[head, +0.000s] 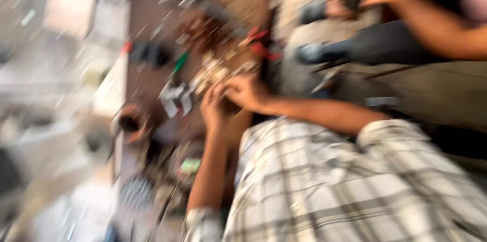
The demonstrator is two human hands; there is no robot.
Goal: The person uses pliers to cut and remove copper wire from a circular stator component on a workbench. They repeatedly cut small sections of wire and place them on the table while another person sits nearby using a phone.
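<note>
Over the cluttered bench (152,90), both hands meet on small parts (215,72). Left hand (213,110) and right hand (246,92) look curled, but blur hides any pinch. Steadying both wrists would help.

Motion blur smears everything, so only broad colours read. The shirt (329,181) is a plaid of off-white and grey, with darker grey lines crossing in a check; its rolled cuffs carry the same pattern. The counter (152,14) is dull brown. On it lies a heap of small parts (215,72) in tan and cream, with reddish-brown bits above. Beside the heap are red pieces (258,42), a green streak (180,62) and a white-and-grey object (175,97). A round thing (131,122) has a brown rim and a dark centre. Lower down sits a small green patch (190,165). Another person's garment (390,42) is dark grey.
</note>
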